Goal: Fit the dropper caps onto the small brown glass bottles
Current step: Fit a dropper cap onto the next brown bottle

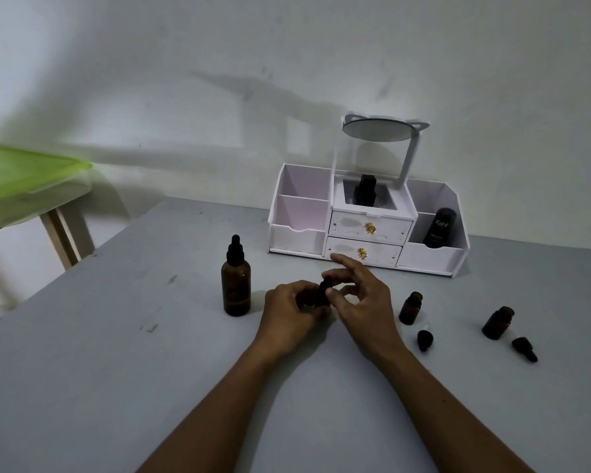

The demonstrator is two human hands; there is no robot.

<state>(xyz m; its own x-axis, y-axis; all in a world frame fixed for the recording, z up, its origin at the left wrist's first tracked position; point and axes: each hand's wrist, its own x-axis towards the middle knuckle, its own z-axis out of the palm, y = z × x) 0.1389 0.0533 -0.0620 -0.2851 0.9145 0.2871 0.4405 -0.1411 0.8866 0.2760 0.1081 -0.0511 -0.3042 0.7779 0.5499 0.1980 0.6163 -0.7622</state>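
Evidently a cap is going on: in front of the organizer [365, 230], just before its lower drawer, the left hand [292, 307] curls round a held bottle [318, 303], mostly hidden in the palm, apparently to steady it while the top is worked. The right hand [364, 302] pinches the held cap [325, 285] on top between thumb and fingers, forefinger stretched out clear, a grip that suits twisting; whether the thread has caught I cannot tell. Before the organizer's right end stand two open brown bottles, the second bottle [410, 308] and third bottle [498, 322], each with its loose cap, one [424, 339] and another [524, 349], lying just beside it on the table [116, 353], probably paired off for easy reach. Before the organizer's left end a tall bottle [236, 281] stands upright, dropper already fitted, set apart from the open ones.
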